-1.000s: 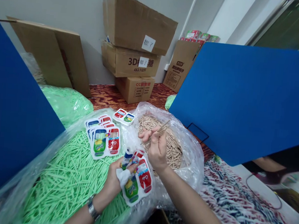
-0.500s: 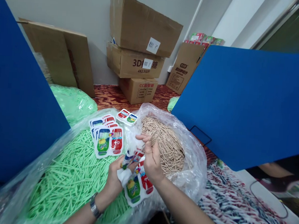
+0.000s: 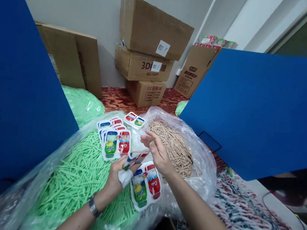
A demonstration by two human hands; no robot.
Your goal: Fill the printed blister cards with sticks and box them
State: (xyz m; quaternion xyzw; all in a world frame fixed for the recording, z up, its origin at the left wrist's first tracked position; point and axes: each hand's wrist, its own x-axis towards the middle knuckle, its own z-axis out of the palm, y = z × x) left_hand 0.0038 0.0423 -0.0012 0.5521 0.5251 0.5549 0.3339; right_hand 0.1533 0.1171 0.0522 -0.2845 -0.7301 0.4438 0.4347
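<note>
My left hand (image 3: 116, 175), with a watch at the wrist, is closed round a printed pouch (image 3: 136, 158) that is tilted, with something white beneath it. My right hand (image 3: 158, 152) is raised just right of the pouch's top, its fingers apart and nothing visible in them. Below the hands lies a flat Sprite and Cola pouch (image 3: 146, 187). Several similar pouches (image 3: 116, 144) overlap on the green sticks (image 3: 73, 172), and one more pouch (image 3: 134, 120) lies behind. Brown sticks (image 3: 173, 148) fill a clear plastic bag behind my right hand.
Stacked cardboard boxes (image 3: 143, 63) stand by the wall. Blue panels flank both sides, one at the left (image 3: 25, 102) and one at the right (image 3: 253, 111). A patterned cloth (image 3: 239, 205) lies at the lower right, beside a cable.
My right hand has opened and drawn slightly away from the pouch; the thin brown sticks it held are gone from its fingers. The view has shifted slightly.
</note>
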